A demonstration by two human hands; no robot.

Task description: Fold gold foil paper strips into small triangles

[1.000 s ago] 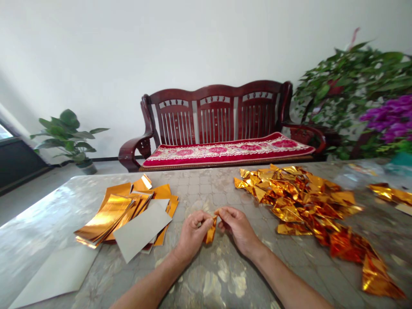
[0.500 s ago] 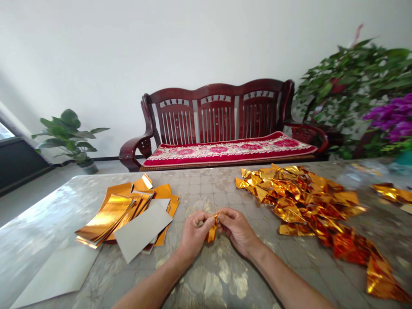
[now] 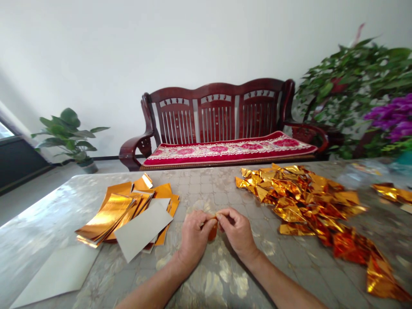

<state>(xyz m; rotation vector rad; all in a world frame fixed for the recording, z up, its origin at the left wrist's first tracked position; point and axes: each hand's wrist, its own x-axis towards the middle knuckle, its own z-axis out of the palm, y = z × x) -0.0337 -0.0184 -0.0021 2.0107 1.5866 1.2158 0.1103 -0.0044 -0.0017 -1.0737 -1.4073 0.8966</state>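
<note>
Between my two hands is a small folded piece of gold foil paper (image 3: 212,232), partly hidden by my fingers. My left hand (image 3: 195,234) pinches it between thumb and curled fingers. From the other side, my right hand (image 3: 237,231) grips its upper edge with thumb and fingertips. To the left lies a fanned stack of gold foil sheets (image 3: 114,211), with a pale grey sheet (image 3: 143,231) on top of it. On the right spreads a heap of folded gold foil pieces (image 3: 299,199), trailing toward the near right corner.
A larger pale sheet (image 3: 58,273) lies at the table's near left. Clear plastic wrapping (image 3: 360,175) and more foil (image 3: 391,192) are at the far right of the patterned table (image 3: 199,184). Behind stands a wooden bench (image 3: 215,113), with potted plants (image 3: 72,135) beyond both ends.
My right hand has turned and its fingertips now sit closer against my left hand. Less of the foil piece shows, and it looks darker. The stack and heap are unchanged.
</note>
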